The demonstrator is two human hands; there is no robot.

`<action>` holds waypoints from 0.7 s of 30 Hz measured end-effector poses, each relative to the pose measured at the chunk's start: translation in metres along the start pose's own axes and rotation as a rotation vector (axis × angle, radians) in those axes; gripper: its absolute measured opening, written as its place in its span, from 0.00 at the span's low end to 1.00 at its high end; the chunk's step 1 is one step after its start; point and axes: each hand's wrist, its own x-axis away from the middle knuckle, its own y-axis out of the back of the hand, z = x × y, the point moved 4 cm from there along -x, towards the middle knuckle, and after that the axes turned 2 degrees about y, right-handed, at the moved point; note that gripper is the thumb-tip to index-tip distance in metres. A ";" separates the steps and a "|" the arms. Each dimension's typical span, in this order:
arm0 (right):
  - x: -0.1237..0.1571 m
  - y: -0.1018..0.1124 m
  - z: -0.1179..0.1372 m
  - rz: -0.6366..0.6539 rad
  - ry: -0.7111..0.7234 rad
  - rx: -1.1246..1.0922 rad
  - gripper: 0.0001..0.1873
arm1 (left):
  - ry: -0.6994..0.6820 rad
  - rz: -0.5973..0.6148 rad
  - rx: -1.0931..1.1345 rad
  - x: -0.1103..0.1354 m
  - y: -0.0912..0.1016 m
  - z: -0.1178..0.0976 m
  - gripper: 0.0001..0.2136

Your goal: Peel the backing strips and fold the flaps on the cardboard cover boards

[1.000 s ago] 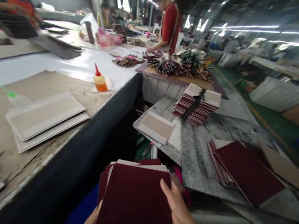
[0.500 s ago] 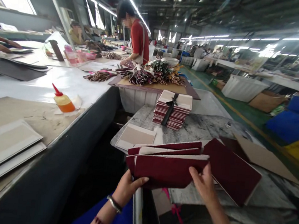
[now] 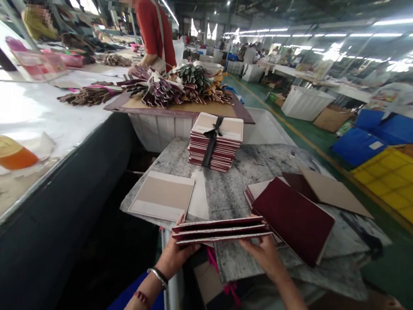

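Observation:
Between both hands is a small bunch of maroon panels (image 3: 220, 230) with pale edges, now seen nearly edge-on. My left hand (image 3: 176, 251) grips their left end, with a bangle on that wrist. My right hand (image 3: 262, 251) holds their right end, thumb below the near edge. Just beyond lies a flat beige panel (image 3: 164, 195) with a white border on the grey board (image 3: 220, 196). Right of my right hand a maroon panel (image 3: 296, 220) rests slanted on other panels. Farther back stands a stack of maroon-edged panels (image 3: 214, 148) tied with black ribbon.
At the left is a worktable (image 3: 84, 116) with a glue bottle (image 3: 9, 151) lying on its side. Bundled strips (image 3: 184, 85) sit on a board at the back, near a co-worker in red (image 3: 153, 29). A yellow crate (image 3: 397, 182) stands on the floor at right.
The maroon panels have tipped from showing their broad face to nearly flat and edge-on, still in both hands. My view has turned to the right.

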 end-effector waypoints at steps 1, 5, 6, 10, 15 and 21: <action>-0.001 -0.001 0.001 -0.002 -0.013 -0.020 0.26 | -0.024 -0.009 -0.018 0.002 0.001 -0.004 0.36; 0.001 0.000 0.018 -0.077 -0.051 -0.032 0.22 | 0.029 0.006 -0.115 0.010 0.010 -0.019 0.21; 0.002 0.001 0.026 -0.090 -0.061 -0.045 0.23 | 0.084 0.012 -0.118 0.013 0.012 -0.022 0.21; 0.015 0.007 0.053 -0.065 -0.174 -0.291 0.29 | 0.322 0.067 -0.009 0.027 0.013 -0.041 0.25; 0.036 0.021 0.052 -0.071 -0.424 -0.699 0.29 | 0.368 0.162 0.002 0.040 -0.015 -0.086 0.26; 0.021 0.121 0.027 -0.408 -0.455 -0.427 0.27 | 0.302 0.212 -0.228 0.058 -0.023 -0.108 0.29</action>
